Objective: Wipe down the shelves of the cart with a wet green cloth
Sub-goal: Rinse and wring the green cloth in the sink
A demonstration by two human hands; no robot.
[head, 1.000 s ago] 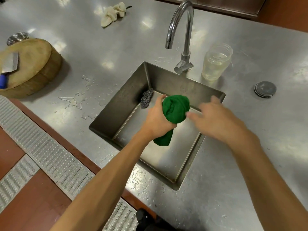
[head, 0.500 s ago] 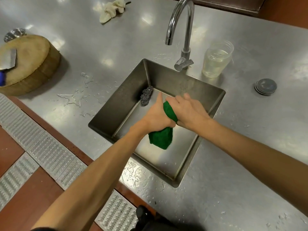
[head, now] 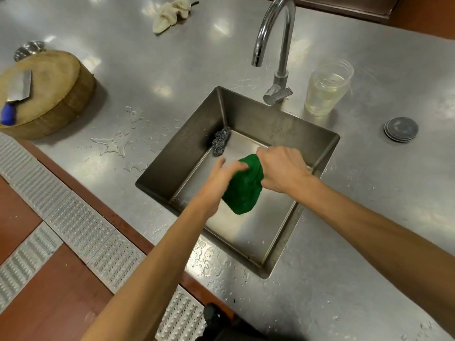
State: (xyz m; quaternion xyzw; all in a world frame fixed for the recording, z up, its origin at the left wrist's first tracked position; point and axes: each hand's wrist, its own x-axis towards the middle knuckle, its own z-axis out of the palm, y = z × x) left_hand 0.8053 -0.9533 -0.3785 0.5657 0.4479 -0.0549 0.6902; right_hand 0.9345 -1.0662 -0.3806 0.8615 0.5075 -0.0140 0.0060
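- Cloth [head: 245, 190]: dark green, bunched, hanging over the sink [head: 327, 146].
- Right hand [head: 283, 168] clenches its top; left hand [head: 221, 178] pinches its side.
- Half a second ago the left fist held it.

The dark green cloth [head: 243, 190] is bunched into a hanging wad, held above the sink [head: 246, 114] basin, its lower end drooping.

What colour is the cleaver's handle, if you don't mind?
Blue; the cleaver handle shows in the head view, on the chopping block.
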